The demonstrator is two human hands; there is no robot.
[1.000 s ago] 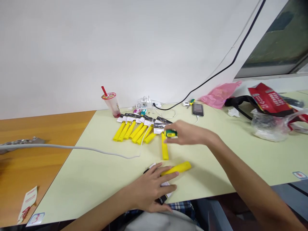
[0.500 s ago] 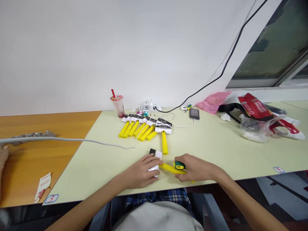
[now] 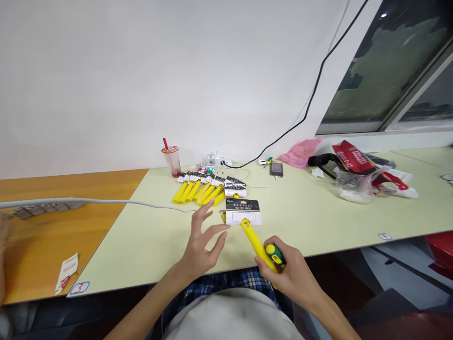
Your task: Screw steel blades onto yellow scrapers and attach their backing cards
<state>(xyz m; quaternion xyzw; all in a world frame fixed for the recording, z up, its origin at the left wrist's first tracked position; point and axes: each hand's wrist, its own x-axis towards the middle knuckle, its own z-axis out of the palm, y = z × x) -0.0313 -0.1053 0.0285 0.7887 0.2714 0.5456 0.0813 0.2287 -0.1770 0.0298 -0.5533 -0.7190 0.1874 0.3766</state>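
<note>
My right hand [image 3: 288, 269] is closed around the yellow handle of a scraper [image 3: 258, 243]. A black-and-white printed card [image 3: 244, 212] covers the scraper's head, which points away from me. The same hand also holds a green-and-yellow screwdriver handle [image 3: 275, 253] against the scraper. My left hand [image 3: 201, 245] is open, fingers spread, just left of the card with nothing in it. Beyond lies a row of similar yellow-handled scrapers [image 3: 198, 189] with carded heads. One more carded scraper [image 3: 235, 185] is partly hidden behind the held one.
A plastic cup [image 3: 172, 163] with a red straw stands by the wall near a power strip [image 3: 211, 159] with cables. A small screen device [image 3: 276, 169] and a pink bag [image 3: 300, 153] lie to the right. A grey cable [image 3: 138, 203] crosses from the left, where part of another person's arm shows.
My left hand has let go of the carded head and opened. My right hand has turned the scraper so its head points away from me, with the card facing up.
</note>
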